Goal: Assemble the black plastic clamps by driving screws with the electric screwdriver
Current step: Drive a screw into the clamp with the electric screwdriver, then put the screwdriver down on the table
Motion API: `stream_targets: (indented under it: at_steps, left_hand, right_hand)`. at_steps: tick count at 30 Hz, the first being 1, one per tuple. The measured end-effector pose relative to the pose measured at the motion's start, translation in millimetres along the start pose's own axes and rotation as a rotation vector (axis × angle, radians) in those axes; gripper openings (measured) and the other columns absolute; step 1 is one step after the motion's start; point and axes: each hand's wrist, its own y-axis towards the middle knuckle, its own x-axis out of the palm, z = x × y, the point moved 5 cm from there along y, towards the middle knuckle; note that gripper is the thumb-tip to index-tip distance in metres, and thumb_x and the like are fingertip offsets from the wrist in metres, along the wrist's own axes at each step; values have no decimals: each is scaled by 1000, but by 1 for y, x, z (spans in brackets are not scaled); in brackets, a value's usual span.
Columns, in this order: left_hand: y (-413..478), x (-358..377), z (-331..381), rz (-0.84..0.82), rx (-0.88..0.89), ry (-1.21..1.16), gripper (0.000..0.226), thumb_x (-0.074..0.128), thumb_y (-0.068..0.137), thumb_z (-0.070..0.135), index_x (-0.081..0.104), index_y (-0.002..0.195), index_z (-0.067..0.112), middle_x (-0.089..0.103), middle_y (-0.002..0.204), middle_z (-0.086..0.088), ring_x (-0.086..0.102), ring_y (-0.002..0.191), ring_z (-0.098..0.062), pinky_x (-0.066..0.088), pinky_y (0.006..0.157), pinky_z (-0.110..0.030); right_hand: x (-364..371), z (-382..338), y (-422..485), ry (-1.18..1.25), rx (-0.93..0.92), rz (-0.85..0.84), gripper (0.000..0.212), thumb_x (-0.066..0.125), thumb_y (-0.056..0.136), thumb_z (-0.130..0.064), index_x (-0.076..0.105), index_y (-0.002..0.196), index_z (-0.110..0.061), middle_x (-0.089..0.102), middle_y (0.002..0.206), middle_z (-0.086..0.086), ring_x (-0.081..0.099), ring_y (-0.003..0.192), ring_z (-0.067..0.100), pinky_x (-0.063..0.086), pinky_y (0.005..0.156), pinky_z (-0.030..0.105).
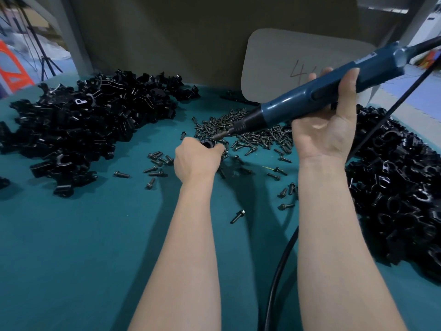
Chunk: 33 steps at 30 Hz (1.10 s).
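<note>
Bench (71, 259): covered in teal cloth and carrying all the items below.

Left pile of clamps (78, 125): a large heap of black plastic parts on the far left of the bench.

Right pile of clamps (401, 199): a second black heap along the right edge, behind the right forearm.

Card (286, 63): a grey sheet with rounded corners standing at the back, marked with a handwritten "4".

Screwdriver (310, 96): blue body, tilted, with the nose pointing down and to the left. Its black cable (276, 283) runs down across the bench between the forearms.

Screws (257, 134): a dark heap at centre back, under the tool, with strays scattered nearer, one at (237, 216).

Right grip (327, 130): palm towards the camera, fingers wrapped round the screwdriver's body and holding it raised above the screws.

Left grip (195, 158): low on the bench at the near edge of the screw heap, fingers curled round a single clamp (208, 144), which is mostly hidden by the fingers.

Bit (220, 135): its tip sits at the held clamp's upper edge. Contact cannot be confirmed.
</note>
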Motion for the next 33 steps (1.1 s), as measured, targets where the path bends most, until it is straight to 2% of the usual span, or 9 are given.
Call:
stream_targets:
  at_steps: [2,6,12,15,17,21,28,30,33]
  left_hand:
    - [0,-1,0,16,4,-3,29,68,81,39,67,92,12,71,83,-4,64,74,-21,36,48,-25]
    - [3,-6,-4,59,-3,-9,29,69,81,38,68,90,10,71,82,-5,60,69,-22,37,50,-26]
    - [2,-5,-2,66,31,-29,23,69,82,36,67,89,14,70,81,-5,61,67,-22,38,50,-25]
    - [0,-3,0,66,51,-1,22,70,82,35,67,89,15,65,76,-2,56,62,-20,36,50,-25]
    - [-1,-2,0,70,59,14,22,70,82,35,67,90,15,61,72,-1,56,63,-22,37,50,-25]
    - [1,-3,-1,87,59,16,20,69,82,34,65,86,14,54,65,2,49,56,-18,31,44,-25]
    - [-1,-8,-2,116,65,-83,17,68,84,33,58,85,20,56,66,5,57,65,-21,40,54,-26]
    - [0,-11,-3,122,39,-255,10,67,84,31,62,85,23,66,74,2,63,69,-21,48,59,-28]
    - [2,-16,-6,110,-38,-642,14,69,85,24,59,75,26,68,80,3,70,80,-22,56,85,-37]
  right_hand:
    - [-1,1,-2,-91,-76,-16,80,68,74,-32,36,145,-11,60,118,7,56,113,20,47,96,36]
    - [2,7,-7,-260,-110,-44,85,61,63,-45,39,138,-11,62,121,11,60,115,22,47,102,40]
    - [-3,8,-2,-222,-154,-24,75,64,72,-38,39,137,-11,59,94,7,64,91,23,50,98,42]
    - [-14,7,3,-180,-167,23,49,52,97,-30,38,138,-7,59,88,7,62,87,21,53,86,34]
    - [-18,7,5,-167,-168,43,45,48,99,-29,38,137,-7,60,87,6,62,86,21,54,78,30]
    - [-16,6,7,-150,-178,31,44,47,99,-31,39,136,-8,60,85,5,63,86,20,54,77,28]
    - [-22,1,13,-81,-187,142,43,49,97,-40,42,129,-13,59,98,2,65,86,19,55,75,29]
    - [-29,1,18,-134,-129,199,51,56,94,-41,38,132,-13,60,107,2,68,87,16,56,76,31]
    - [-47,4,27,-449,30,313,69,70,86,-22,29,139,-2,56,127,14,63,104,23,56,85,36]
